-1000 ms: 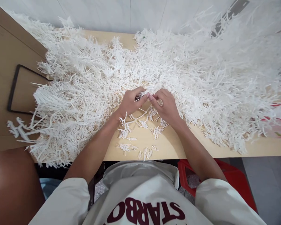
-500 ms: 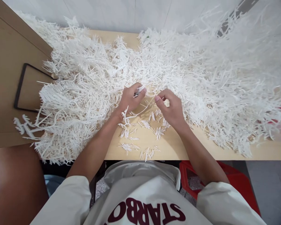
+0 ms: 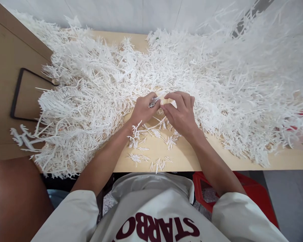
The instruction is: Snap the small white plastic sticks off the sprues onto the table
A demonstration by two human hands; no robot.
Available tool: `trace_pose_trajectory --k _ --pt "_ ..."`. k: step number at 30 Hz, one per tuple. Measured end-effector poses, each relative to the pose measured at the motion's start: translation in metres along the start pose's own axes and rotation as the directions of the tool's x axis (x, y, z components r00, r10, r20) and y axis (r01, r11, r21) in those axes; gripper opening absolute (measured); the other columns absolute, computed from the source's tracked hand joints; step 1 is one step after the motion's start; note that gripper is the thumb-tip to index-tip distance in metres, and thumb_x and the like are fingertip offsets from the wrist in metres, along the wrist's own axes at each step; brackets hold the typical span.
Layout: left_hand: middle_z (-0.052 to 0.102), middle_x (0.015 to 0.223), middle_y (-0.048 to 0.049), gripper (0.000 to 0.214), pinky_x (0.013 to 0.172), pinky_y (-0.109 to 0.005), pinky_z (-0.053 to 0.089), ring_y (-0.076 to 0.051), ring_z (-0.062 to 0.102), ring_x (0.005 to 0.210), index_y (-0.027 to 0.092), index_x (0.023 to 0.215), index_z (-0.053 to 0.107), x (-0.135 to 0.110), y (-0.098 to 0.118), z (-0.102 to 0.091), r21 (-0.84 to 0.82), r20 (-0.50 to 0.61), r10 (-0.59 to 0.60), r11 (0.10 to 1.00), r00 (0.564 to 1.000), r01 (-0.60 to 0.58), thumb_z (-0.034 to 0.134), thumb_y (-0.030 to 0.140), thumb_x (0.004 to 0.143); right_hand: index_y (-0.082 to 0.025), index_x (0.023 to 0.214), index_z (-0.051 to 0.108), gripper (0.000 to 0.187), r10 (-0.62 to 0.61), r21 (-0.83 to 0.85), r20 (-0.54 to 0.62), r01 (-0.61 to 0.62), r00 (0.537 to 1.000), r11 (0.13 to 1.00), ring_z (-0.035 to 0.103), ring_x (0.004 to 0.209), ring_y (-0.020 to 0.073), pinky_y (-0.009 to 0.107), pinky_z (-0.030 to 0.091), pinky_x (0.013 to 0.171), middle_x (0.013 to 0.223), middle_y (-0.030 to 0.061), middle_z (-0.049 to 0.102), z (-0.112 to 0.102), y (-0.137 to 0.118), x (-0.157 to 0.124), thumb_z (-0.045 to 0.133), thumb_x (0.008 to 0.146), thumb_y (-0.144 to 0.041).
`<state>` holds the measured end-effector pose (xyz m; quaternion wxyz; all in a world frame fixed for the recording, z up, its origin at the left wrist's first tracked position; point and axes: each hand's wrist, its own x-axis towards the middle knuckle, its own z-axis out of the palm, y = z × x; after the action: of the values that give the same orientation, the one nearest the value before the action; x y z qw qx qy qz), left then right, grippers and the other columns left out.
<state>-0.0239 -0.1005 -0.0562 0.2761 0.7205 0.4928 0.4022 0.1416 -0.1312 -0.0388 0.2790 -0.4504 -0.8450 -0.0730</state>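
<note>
White plastic sprig pinched between two hands

A small white plastic sprig (image 3: 155,100), thin and comb-like with fine prongs, sits between the fingertips of the left hand (image 3: 143,109) and the right hand (image 3: 181,112). It lies roughly level, just above the bench, with a deep heap of like white sprigs (image 3: 217,84) spreading beyond and beside both hands.

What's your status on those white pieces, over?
Left hand pinching a small white plastic sprig. Right hand closed beside it, fingers touching. Big white sprig pile crowds the table.
</note>
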Motion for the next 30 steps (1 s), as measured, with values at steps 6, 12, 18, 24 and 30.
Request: trace_pose_trajectory --k 6,12,18,24,30 --pt "0.047 0.056 0.0042 0.018 0.053 -0.025 0.033 -0.009 0.044 0.052 0.02 0.072 0.05 0.013 -0.022 -0.013 0.007 -0.264 -0.146 0.988 0.953 0.153 0.056 0.031 0.085 -0.022 0.078 0.051 0.018 -0.041 0.041 -0.178 0.049 0.983 0.998 0.058 0.105 0.0195 0.041 0.039 0.087 0.105 0.0017 0.066 -0.007 -0.013 -0.006 0.044 0.094 -0.024" --pt "0.058 0.072 0.0014 0.024 0.063 -0.025 0.044 -0.011 0.055 0.066 0.021 0.093 0.057 0.012 -0.011 -0.025 -0.159 -0.069 -0.075 0.985 0.995 0.063 0.057 0.044 0.085 -0.023 0.083 0.056 0.012 0.161 0.168 -0.216 -0.125 0.963 0.978 0.059 0.095 0.0181 0.04 0.042 0.086 0.1 0.0025 0.064 0.003 -0.01 -0.004 0.053 0.09 -0.032" --pt "0.059 0.116 -0.0033 0.036 0.067 -0.02 0.046 -0.008 0.06 0.08 0.023 0.11 0.051 0.004 0.008 -0.022 -0.238 0.222 0.068 0.971 0.973 -0.014 0.064 0.04 0.08 -0.027 0.116 0.055 0.032 0.365 0.426 -0.067 -0.304 0.929 0.852 0.059 0.097 0.0174 0.037 0.049 0.081 0.112 0.0044 0.061 -0.004 0.003 0.006 0.053 0.089 -0.043" --pt "0.062 0.085 -0.0003 0.053 0.057 -0.02 0.043 -0.008 0.058 0.065 0.026 0.12 0.045 0.004 0.006 -0.025 -0.242 0.195 -0.004 0.969 0.981 0.052 0.068 0.046 0.076 -0.026 0.094 0.068 0.026 0.419 0.57 0.089 -0.391 0.904 0.723 0.062 0.077 0.0135 0.031 0.052 0.072 0.09 0.0016 0.07 -0.004 0.005 0.006 0.055 0.087 -0.047" --pt "0.064 0.088 -0.0011 0.058 0.063 -0.024 0.047 -0.011 0.064 0.072 0.028 0.124 0.036 0.008 -0.001 -0.02 -0.291 0.046 -0.067 0.954 0.997 0.077 0.064 0.051 0.079 -0.031 0.119 0.057 0.042 0.456 0.729 0.186 -0.433 0.87 0.53 0.059 0.07 0.0116 0.027 0.051 0.063 0.087 -0.0006 0.064 -0.003 0.008 0.005 0.06 0.082 -0.051"
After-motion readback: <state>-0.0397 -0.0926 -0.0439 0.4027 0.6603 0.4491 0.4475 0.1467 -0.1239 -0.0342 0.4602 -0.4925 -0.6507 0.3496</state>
